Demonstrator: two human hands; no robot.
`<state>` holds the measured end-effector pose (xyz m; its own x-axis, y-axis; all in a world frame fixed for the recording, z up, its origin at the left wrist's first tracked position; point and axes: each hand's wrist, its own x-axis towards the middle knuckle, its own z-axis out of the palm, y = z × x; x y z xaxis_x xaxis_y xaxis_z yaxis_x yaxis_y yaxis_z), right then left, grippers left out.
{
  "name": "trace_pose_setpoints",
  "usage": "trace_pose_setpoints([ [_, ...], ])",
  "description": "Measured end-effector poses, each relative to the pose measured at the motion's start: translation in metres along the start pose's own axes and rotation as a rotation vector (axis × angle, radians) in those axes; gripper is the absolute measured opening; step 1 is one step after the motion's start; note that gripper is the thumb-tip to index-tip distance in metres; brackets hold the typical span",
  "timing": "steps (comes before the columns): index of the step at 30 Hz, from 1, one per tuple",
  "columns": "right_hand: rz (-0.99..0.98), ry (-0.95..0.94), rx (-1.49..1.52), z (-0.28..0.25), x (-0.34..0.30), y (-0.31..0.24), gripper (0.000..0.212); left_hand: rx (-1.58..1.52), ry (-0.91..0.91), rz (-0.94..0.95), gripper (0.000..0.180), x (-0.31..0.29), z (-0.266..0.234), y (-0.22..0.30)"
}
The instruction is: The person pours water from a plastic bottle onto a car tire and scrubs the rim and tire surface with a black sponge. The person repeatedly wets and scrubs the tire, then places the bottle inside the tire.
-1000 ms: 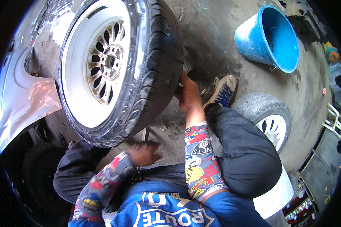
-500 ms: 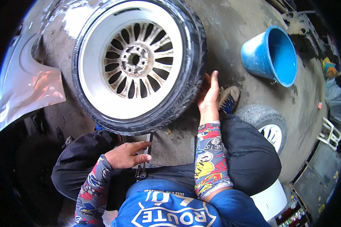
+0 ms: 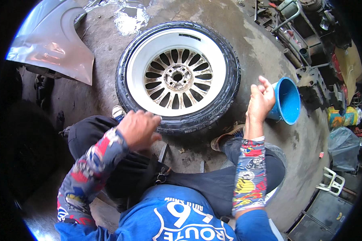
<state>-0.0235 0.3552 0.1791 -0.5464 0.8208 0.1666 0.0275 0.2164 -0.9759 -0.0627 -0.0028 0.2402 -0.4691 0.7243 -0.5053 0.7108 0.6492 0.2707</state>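
Wheel (image 3: 177,71) lay on the floor (image 3: 265,60) at twelve o'clock, left hand (image 3: 140,127) and right hand (image 3: 260,100) loosely open, grip empty, though a rightward swing might have knocked the bucket (image 3: 290,102) at three.

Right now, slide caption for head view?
Left hand and right hand, nothing visibly held, near a wheel and blue bucket.

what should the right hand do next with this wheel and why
Probably move the right hand in to the right side of the wheel: that hand is open and apart from it, in front of the blue bucket in this view, while the left hand is at the wheel's near edge, touching or not unclear.
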Motion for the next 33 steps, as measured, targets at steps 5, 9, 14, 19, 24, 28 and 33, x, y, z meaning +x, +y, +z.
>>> trace_pose_setpoints([
  [5,-0.553,-0.664,-0.551,-0.004,-0.021,-0.067,0.047,-0.083,-0.070,-0.122,0.050,0.039,0.015,-0.004],
  [9,-0.611,-0.955,-1.075,-0.003,-0.041,-0.071,0.080,-0.279,0.036,0.110,0.049,0.049,0.029,0.013],
  [14,-0.341,-0.730,-0.813,0.019,-0.048,-0.055,0.025,-0.055,-0.118,-0.062,0.047,0.048,0.037,0.019],
  [19,-0.393,-0.717,-0.630,0.029,-0.046,-0.062,0.012,-0.088,0.019,-0.045,0.043,0.048,0.042,0.017],
  [24,-0.552,-0.766,-0.487,0.028,-0.054,-0.070,0.013,-0.058,-0.016,-0.034,0.042,0.046,0.044,0.020],
  [28,-0.233,-0.992,-0.279,0.029,-0.056,-0.069,0.061,-0.058,-0.003,0.000,0.044,0.050,0.042,0.022],
  [33,0.499,-0.965,0.366,0.020,-0.038,-0.068,0.060,-0.037,-0.031,0.014,0.044,0.055,0.042,0.027],
])
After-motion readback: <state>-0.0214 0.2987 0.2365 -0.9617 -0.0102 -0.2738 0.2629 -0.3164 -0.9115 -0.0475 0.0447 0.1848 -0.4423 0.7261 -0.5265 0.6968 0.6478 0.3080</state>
